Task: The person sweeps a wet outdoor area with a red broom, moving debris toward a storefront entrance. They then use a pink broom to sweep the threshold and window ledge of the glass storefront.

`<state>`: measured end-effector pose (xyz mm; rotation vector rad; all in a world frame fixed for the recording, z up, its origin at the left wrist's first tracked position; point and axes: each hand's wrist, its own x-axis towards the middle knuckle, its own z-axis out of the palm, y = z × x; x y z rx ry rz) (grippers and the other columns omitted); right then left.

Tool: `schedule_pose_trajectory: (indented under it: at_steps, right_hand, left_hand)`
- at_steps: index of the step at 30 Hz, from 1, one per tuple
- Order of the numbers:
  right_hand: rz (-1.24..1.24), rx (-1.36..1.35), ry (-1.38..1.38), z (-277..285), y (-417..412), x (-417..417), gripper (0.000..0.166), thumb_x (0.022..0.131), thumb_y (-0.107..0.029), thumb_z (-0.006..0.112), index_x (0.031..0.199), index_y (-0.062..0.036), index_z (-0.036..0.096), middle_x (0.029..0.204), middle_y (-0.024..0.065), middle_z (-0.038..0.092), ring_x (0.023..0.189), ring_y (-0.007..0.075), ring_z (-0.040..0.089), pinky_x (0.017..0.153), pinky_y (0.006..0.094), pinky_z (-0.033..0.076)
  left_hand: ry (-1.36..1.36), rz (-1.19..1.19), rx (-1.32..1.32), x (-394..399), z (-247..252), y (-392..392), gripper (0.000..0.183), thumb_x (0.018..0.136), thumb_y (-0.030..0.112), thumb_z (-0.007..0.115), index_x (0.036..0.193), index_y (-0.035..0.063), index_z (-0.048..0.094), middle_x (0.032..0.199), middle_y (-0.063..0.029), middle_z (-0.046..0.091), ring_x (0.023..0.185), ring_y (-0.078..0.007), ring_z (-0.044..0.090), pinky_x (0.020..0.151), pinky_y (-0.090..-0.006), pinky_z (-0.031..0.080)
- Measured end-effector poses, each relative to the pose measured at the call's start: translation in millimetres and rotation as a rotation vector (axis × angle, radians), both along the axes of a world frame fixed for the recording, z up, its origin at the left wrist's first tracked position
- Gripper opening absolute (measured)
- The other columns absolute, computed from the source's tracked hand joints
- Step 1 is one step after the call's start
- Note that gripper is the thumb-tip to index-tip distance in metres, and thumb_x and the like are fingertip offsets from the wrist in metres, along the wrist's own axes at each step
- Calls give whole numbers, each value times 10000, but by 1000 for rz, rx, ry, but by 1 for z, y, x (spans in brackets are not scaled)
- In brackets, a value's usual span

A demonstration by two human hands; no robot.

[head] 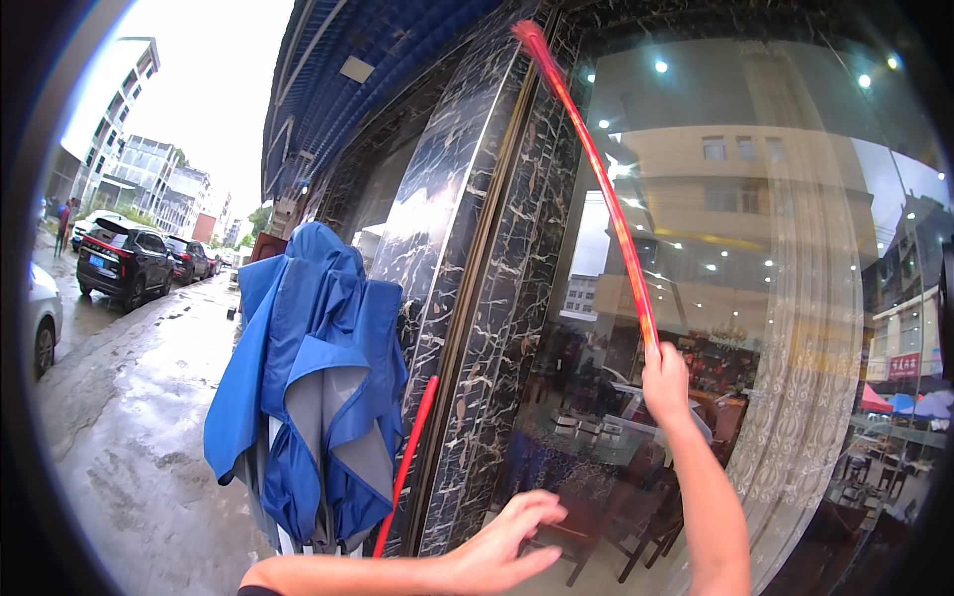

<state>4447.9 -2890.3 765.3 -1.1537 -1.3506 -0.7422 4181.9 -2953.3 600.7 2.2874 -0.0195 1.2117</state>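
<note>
My right hand is raised and closed around the lower end of a long red pole. The pole leans up to the left and looks bent by the lens. At its top a tufted red brush head is close to the upper part of the black marble door or window surround; whether it touches is unclear. Lower down, my left hand holds nothing, its fingers spread in front of the large glass pane. The pane mixes street reflections with the room behind it.
A folded blue canopy stands to my left on the wet pavement. Between it and the marble pillar leans another red pole. Parked cars line the road; a person is far off.
</note>
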Motion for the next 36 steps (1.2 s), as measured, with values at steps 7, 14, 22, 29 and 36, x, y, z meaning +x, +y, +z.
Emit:
schedule_pose_trajectory:
  at_steps: [7,14,22,29,36]
  right_hand:
    - [-289,-105,29,110,14,-94,338,868,-302,381,883,9,512,871,236,570,842,388,545,718,468,423]
    - [-214,-163,-118,84,35,-127,336,870,-291,369,877,30,471,812,262,570,795,400,558,707,478,434]
    - [-306,-256,-199,-44,-13,-63,283,875,-267,387,807,8,396,605,231,553,590,390,568,539,462,467]
    - [-321,-495,-202,-173,-95,-23,270,846,-251,451,747,-5,398,534,192,540,491,357,561,447,436,467]
    - [-103,-683,-47,-273,-188,-16,247,867,-237,422,789,-5,393,548,244,520,519,409,533,437,483,415]
  left_hand:
    - [178,181,-191,-47,-33,24,419,803,223,566,1147,47,403,1223,-123,287,1031,-219,421,831,-309,403]
    - [-14,190,-153,-48,-62,38,333,749,75,574,1059,47,455,1153,-86,325,949,-160,422,801,-291,390]
    - [69,129,-310,3,-65,73,406,818,234,545,1125,5,409,1110,-133,380,996,-190,467,831,-301,401]
    - [-82,87,-738,69,-44,88,583,831,395,496,1225,5,316,1153,-106,415,1039,-176,432,821,-333,402]
    - [-263,-62,-833,118,-25,81,489,844,398,473,1190,83,330,1115,-84,452,1050,-202,448,820,-384,384]
